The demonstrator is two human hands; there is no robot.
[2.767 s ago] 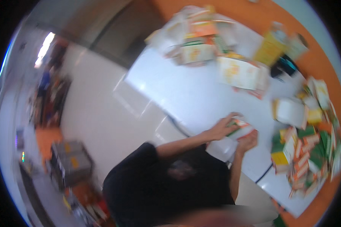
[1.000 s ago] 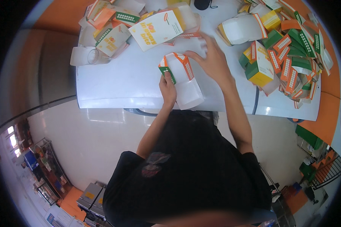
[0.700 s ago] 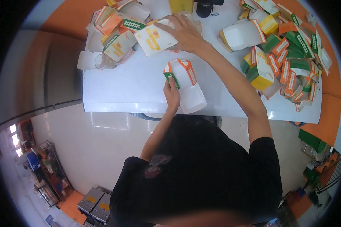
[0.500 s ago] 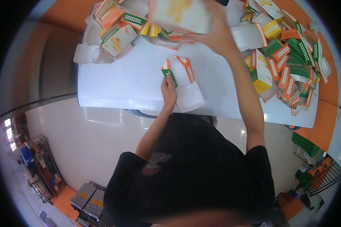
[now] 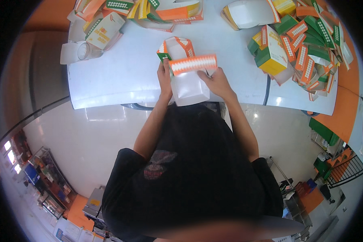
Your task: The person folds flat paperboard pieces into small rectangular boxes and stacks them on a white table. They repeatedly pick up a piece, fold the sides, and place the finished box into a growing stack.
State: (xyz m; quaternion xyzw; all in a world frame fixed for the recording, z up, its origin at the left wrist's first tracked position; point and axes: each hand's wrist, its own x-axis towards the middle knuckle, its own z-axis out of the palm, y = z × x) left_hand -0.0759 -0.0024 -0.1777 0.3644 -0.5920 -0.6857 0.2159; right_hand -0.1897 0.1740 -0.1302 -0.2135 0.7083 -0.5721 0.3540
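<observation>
Carton [image 5: 189, 86], white inside with patterned orange and green edges at its far end, sits in front of the person near the close edge of a white table [image 5: 125, 80]. A second carton [image 5: 193, 64], showing a slightly blurred orange side with a white pattern, lies across its middle.

Just now the right hand [image 5: 218, 84] was reaching across the table, lifting a printed box from the far heap; it has come back to the first carton, apparently with that box, so both hands now work at one spot.

The left hand [image 5: 164, 80] is closed narrowly on the first carton's green left side, fingers mostly hidden. The right hand pinches the second carton's right end, thumb on the near side. Whether the two cartons touch cannot be told.

Beyond are a middle heap of cartons [image 5: 177, 14], a left heap [image 5: 105, 32] beside a clear cup [image 5: 84, 51], and a large right heap [image 5: 310, 56].
</observation>
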